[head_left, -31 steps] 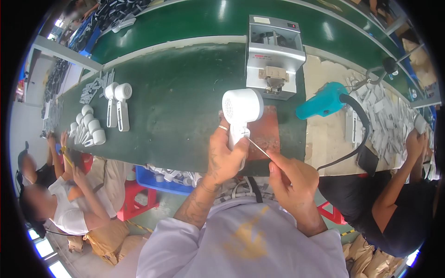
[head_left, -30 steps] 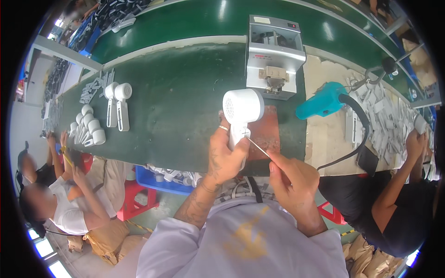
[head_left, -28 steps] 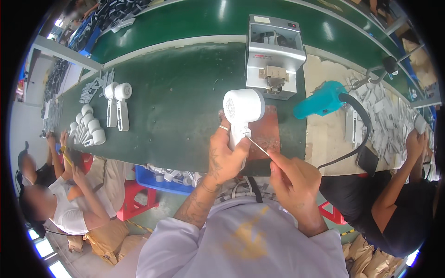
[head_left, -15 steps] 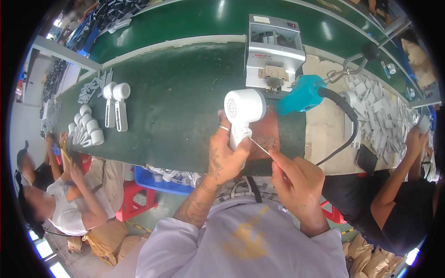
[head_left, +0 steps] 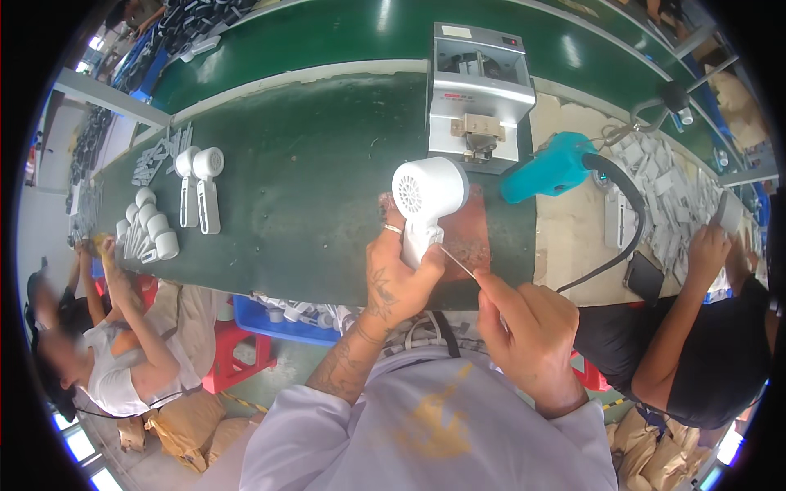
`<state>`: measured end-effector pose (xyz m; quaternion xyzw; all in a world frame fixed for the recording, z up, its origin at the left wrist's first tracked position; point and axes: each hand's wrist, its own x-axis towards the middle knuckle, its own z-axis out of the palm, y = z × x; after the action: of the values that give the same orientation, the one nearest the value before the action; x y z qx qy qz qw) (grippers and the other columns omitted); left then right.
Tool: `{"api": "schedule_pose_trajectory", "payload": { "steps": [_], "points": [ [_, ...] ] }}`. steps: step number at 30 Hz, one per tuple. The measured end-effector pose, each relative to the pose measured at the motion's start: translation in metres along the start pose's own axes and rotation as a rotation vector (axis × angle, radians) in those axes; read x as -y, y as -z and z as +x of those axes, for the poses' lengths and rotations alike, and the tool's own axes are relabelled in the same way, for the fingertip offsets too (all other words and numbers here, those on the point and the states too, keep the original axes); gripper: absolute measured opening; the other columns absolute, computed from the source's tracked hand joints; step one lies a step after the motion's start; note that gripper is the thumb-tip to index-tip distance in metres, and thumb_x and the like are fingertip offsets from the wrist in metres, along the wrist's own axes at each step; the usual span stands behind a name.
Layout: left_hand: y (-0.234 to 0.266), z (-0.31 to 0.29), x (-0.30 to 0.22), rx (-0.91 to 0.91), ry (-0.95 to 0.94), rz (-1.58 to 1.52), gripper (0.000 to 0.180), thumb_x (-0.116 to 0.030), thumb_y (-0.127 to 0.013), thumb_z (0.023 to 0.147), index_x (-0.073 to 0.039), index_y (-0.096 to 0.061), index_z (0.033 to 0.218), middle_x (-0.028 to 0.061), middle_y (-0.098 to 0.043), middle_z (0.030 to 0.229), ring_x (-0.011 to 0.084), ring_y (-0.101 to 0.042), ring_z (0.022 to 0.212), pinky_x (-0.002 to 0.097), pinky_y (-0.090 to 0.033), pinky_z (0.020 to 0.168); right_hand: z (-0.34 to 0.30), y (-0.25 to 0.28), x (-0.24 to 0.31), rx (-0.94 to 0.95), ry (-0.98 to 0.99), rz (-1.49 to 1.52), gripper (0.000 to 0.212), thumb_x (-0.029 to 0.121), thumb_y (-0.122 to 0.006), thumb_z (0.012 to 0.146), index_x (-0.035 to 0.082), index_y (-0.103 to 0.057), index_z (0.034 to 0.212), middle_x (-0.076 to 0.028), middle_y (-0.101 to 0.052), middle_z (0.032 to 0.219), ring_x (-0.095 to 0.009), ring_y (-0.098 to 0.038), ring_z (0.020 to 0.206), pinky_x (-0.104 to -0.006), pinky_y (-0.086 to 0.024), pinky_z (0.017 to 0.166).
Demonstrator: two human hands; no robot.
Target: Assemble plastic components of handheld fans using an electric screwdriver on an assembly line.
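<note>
My left hand [head_left: 399,277] is wrapped round the handle of a white hair dryer [head_left: 434,186], its round, vented head pointing up and away from me. A thin metal rod [head_left: 458,261] is pinched between the thumb and forefinger of my right hand [head_left: 530,335]. The rod's far end meets the side of the handle beside my left thumb; its tip is too small to make out. Beneath the dryer lies a reddish-brown mat [head_left: 471,225] on the green bench.
A silver screw feeder [head_left: 481,106] stands behind the dryer. To its right hangs a teal power tool [head_left: 547,168] with a black cable. White dryers [head_left: 208,188] lie at left, grey-white parts [head_left: 655,196] and a dark phone [head_left: 643,278] at right. Co-workers sit on both sides.
The rod stays at the handle, at a slightly different slant, and my right hand sits slightly lower. The teal tool has swung a little right. The right co-worker's hands have moved.
</note>
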<state>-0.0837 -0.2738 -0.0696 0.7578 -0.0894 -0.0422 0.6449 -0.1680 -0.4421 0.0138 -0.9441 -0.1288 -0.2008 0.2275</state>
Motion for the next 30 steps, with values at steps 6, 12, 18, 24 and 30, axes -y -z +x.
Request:
{"api": "schedule_pose_trajectory", "payload": {
  "steps": [6, 12, 18, 24, 30],
  "points": [
    [0.000, 0.001, -0.001, 0.000, 0.029, 0.003, 0.051, -0.012, -0.069, 0.084, 0.002, -0.057, 0.131, 0.0182, -0.074, 0.095, 0.0315, -0.076, 0.085, 0.0384, -0.058, 0.078, 0.001, -0.002, -0.001, 0.005, -0.008, 0.010, 0.032, 0.003, -0.077, 0.082, 0.002, -0.071, 0.114, -0.002, -0.046, 0.065, -0.018, -0.049, 0.051, -0.0351, -0.039, 0.046],
    [0.000, 0.001, -0.001, -0.018, -0.010, 0.042, 0.052, -0.014, -0.070, 0.084, 0.003, -0.056, 0.131, 0.0202, -0.074, 0.095, 0.0348, -0.076, 0.085, 0.0398, -0.058, 0.077, 0.003, -0.001, 0.000, 0.011, -0.009, -0.006, 0.031, 0.003, -0.078, 0.081, 0.002, -0.072, 0.112, -0.002, -0.046, 0.065, -0.017, -0.050, 0.051, -0.0347, -0.039, 0.046],
    [-0.003, -0.001, 0.003, -0.019, -0.048, 0.140, 0.056, -0.010, -0.065, 0.083, 0.003, -0.055, 0.136, 0.0129, -0.071, 0.094, 0.0204, -0.069, 0.080, 0.0344, -0.056, 0.075, 0.005, 0.002, -0.001, 0.034, 0.014, -0.048, 0.032, 0.005, -0.079, 0.079, 0.002, -0.073, 0.110, -0.001, -0.046, 0.064, -0.015, -0.050, 0.051, -0.0334, -0.038, 0.046],
    [-0.009, -0.001, 0.000, -0.031, -0.100, 0.212, 0.049, -0.011, -0.067, 0.082, 0.004, -0.058, 0.128, 0.0186, -0.073, 0.092, 0.0310, -0.074, 0.082, 0.0387, -0.058, 0.075, 0.001, -0.001, -0.001, 0.042, 0.052, -0.101, 0.029, 0.007, -0.076, 0.081, 0.000, -0.072, 0.109, -0.001, -0.045, 0.064, -0.014, -0.049, 0.050, -0.0317, -0.037, 0.046],
    [-0.012, -0.002, 0.002, -0.033, -0.144, 0.249, 0.044, -0.013, -0.070, 0.081, 0.004, -0.059, 0.121, 0.0184, -0.074, 0.090, 0.0322, -0.075, 0.079, 0.0384, -0.058, 0.073, 0.000, -0.006, -0.001, 0.037, 0.041, -0.111, 0.023, 0.008, -0.072, 0.087, -0.001, -0.070, 0.108, -0.001, -0.044, 0.063, -0.014, -0.048, 0.049, -0.0313, -0.038, 0.045]
  ]
}}
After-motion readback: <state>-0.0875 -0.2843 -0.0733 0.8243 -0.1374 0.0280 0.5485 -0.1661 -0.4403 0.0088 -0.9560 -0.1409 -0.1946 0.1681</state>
